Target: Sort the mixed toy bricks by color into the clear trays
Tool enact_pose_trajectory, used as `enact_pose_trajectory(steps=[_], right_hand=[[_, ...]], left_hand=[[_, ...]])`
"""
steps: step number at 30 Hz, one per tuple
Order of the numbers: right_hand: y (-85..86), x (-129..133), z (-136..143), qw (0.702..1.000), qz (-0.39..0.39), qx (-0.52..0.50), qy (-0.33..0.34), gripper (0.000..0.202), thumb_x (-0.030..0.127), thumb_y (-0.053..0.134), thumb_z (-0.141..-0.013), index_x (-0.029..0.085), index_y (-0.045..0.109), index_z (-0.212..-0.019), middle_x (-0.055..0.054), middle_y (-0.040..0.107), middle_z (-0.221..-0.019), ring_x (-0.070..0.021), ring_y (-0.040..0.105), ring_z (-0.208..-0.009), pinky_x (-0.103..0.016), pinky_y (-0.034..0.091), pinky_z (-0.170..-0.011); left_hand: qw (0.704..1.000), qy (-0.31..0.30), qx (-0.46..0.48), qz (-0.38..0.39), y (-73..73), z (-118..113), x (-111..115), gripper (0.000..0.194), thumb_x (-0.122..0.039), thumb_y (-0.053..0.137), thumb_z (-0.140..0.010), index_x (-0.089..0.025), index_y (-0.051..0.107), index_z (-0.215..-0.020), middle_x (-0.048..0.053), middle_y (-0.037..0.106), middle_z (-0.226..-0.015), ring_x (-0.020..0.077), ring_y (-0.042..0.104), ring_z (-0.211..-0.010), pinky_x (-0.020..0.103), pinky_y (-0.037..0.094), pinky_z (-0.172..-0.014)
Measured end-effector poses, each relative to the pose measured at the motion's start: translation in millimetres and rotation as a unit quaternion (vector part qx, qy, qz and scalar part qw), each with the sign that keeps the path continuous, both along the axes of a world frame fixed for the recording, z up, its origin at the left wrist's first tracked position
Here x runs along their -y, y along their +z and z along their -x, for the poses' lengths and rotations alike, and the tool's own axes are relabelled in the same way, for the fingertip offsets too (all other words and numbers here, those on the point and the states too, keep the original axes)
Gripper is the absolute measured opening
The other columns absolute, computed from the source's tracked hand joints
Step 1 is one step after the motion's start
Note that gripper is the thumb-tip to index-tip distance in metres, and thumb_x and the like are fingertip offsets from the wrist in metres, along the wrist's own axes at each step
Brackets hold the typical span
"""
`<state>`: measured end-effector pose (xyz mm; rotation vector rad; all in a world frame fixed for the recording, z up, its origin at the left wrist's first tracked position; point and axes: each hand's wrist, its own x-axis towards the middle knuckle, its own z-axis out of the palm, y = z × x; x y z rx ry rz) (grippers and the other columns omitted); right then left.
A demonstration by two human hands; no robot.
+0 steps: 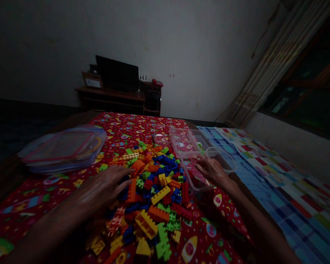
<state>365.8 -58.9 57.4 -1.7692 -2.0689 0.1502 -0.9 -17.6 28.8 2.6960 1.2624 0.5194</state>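
Note:
A heap of toy building bricks (pixel 161 196) in yellow, orange, green, blue and red lies on a red patterned cloth (pixel 191 249). My left hand (pixel 111 181) reaches over the left side of the heap, thumb and fingers apart, close to an orange brick (pixel 131 190). No brick shows in its grasp. On the right, my right hand (pixel 213 170) is over the near part of a clear plastic container (pixel 191 183), fingers apart and pointing left. Its fingers are partly hidden. Farther back in the container are a few green bricks (pixel 200 146).
Clear plastic lids (pixel 63 148) are stacked at the left. Another clear plastic piece (pixel 161 135) lies behind the heap. Bedding with a checked pattern (pixel 261 190) spreads at the right. Against the wall, a low desk (pixel 112 96) carries a dark screen (pixel 117 75) and a cardboard box (pixel 92 79).

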Motion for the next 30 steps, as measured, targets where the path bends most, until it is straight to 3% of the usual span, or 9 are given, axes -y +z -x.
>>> enact_pose_trajectory(steps=[2,7,11,14,16,20,23,26,30], right_hand=[[1.4,3.2,10.5,0.999,-0.017,0.03,0.019,0.028,0.026,0.046,-0.089,0.016,0.066,-0.072,-0.005,0.063,-0.065,-0.0119,0.049,-0.053,-0.025,0.03,-0.053],[-11.6,35.4,37.4,0.978,-0.003,0.123,0.169,0.02,0.019,0.047,-0.09,0.017,0.066,-0.084,-0.004,0.062,-0.07,-0.0125,0.052,-0.058,-0.025,0.039,-0.057],[-34.1,74.4,40.2,0.952,-0.038,0.218,0.212,0.035,0.016,0.047,-0.089,0.018,0.053,-0.124,-0.012,0.063,-0.112,-0.0219,0.059,-0.099,-0.035,0.048,-0.084],[-46.7,92.9,33.2,0.928,-0.087,0.289,0.218,0.057,0.005,0.041,-0.084,0.014,0.036,-0.139,-0.017,0.048,-0.138,-0.0272,0.042,-0.129,-0.043,0.043,-0.099],[-51.5,96.4,30.1,0.913,-0.112,0.318,0.227,0.06,0.001,0.04,-0.08,0.007,0.034,-0.14,-0.021,0.043,-0.141,-0.0301,0.036,-0.134,-0.045,0.043,-0.099],[-50.2,86.7,37.9,0.909,-0.104,0.33,0.232,0.05,0.003,0.042,-0.083,0.008,0.043,-0.132,-0.022,0.048,-0.136,-0.0303,0.045,-0.127,-0.042,0.048,-0.092],[-38.1,73.6,50.9,0.921,-0.084,0.31,0.222,0.028,0.006,0.045,-0.086,0.012,0.057,-0.111,-0.015,0.064,-0.111,-0.0233,0.061,-0.097,-0.032,0.051,-0.071],[-22.4,61.3,54.8,0.94,-0.12,0.237,0.213,0.017,0.015,0.045,-0.093,0.015,0.061,-0.093,-0.007,0.067,-0.08,-0.0163,0.06,-0.068,-0.026,0.044,-0.056],[-5.2,44.9,36.3,0.973,-0.157,0.09,0.143,0.023,0.029,0.046,-0.095,0.016,0.065,-0.094,-0.006,0.068,-0.074,-0.0148,0.06,-0.065,-0.024,0.04,-0.057]], left_hand=[[1.0,0.001,-0.005,0.009,-2.3,0.8,-2.1,0.055,-0.057,0.03,-0.089,-0.023,0.068,-0.109,0.01,0.072,-0.103,0.0262,0.066,-0.093,0.037,0.054,-0.081],[1.0,0.0,0.015,0.007,-2.1,1.7,-1.9,0.056,-0.061,0.03,-0.089,-0.023,0.07,-0.103,0.01,0.071,-0.1,0.0251,0.066,-0.09,0.035,0.054,-0.078],[0.993,-0.025,0.085,-0.084,7.2,-11.3,6.0,0.041,-0.044,0.035,-0.094,-0.02,0.066,-0.108,0.01,0.068,-0.107,0.023,0.063,-0.098,0.035,0.052,-0.087],[0.98,-0.087,0.118,-0.136,11.3,-27.7,15.2,0.03,-0.027,0.038,-0.095,-0.02,0.062,-0.112,0.009,0.064,-0.114,0.0211,0.059,-0.108,0.035,0.05,-0.093],[0.976,-0.128,0.112,-0.135,9.0,-36.2,20.3,0.027,-0.022,0.041,-0.094,-0.02,0.061,-0.111,0.009,0.063,-0.115,0.0212,0.056,-0.111,0.036,0.05,-0.093],[0.982,-0.152,0.069,-0.09,-2.2,-41.1,23.1,0.024,-0.019,0.044,-0.093,-0.021,0.061,-0.11,0.008,0.062,-0.118,0.0217,0.054,-0.113,0.039,0.048,-0.094],[0.986,-0.142,0.056,-0.07,-5.5,-38.9,20.9,0.022,-0.021,0.044,-0.094,-0.021,0.061,-0.108,0.007,0.064,-0.112,0.0212,0.057,-0.107,0.037,0.049,-0.09],[0.988,-0.127,0.053,-0.063,-2.5,-37.1,19.5,0.021,-0.023,0.043,-0.095,-0.022,0.062,-0.104,0.007,0.065,-0.105,0.02,0.058,-0.099,0.034,0.05,-0.085],[0.992,-0.103,0.045,-0.053,4.0,-36.4,22.0,0.022,-0.024,0.043,-0.095,-0.022,0.063,-0.104,0.006,0.065,-0.101,0.0195,0.059,-0.093,0.033,0.049,-0.081]])
